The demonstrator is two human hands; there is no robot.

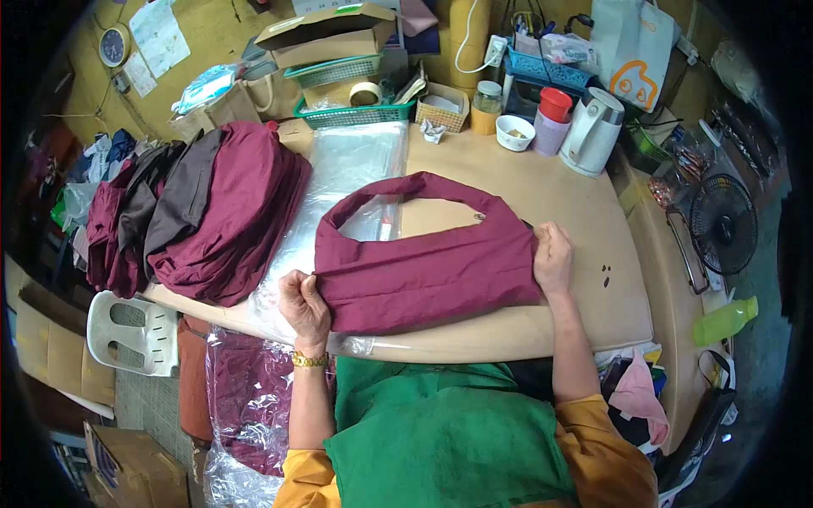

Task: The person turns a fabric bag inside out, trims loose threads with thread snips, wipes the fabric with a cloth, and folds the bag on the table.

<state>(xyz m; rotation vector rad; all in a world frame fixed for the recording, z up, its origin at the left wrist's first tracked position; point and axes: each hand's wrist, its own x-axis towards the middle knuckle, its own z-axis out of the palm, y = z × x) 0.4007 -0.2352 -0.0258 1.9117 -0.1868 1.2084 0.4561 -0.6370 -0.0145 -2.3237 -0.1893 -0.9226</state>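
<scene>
A folded maroon garment (428, 275) lies across the front of the padded table, its wide loop, like an apron's neck band, spread toward the back. A small fastener shows on the loop's right side. My left hand (303, 306), with a gold watch at the wrist, is closed on the garment's left edge. My right hand (553, 256) grips the opposite edge with curled fingers. Under the garment's left part and behind it lie clear plastic bags (360, 157). Left of them is a tall pile of maroon and dark grey garments (229, 212).
Along the back stand green baskets (356, 114), a glass jar (487, 106), a white bowl (514, 134), a red-lidded cup (550, 123) and a white kettle (591, 131). A white plastic chair (131, 334) is at left, a black fan (722, 223) at right. Plastic-wrapped maroon cloth (246, 406) sits below the table edge.
</scene>
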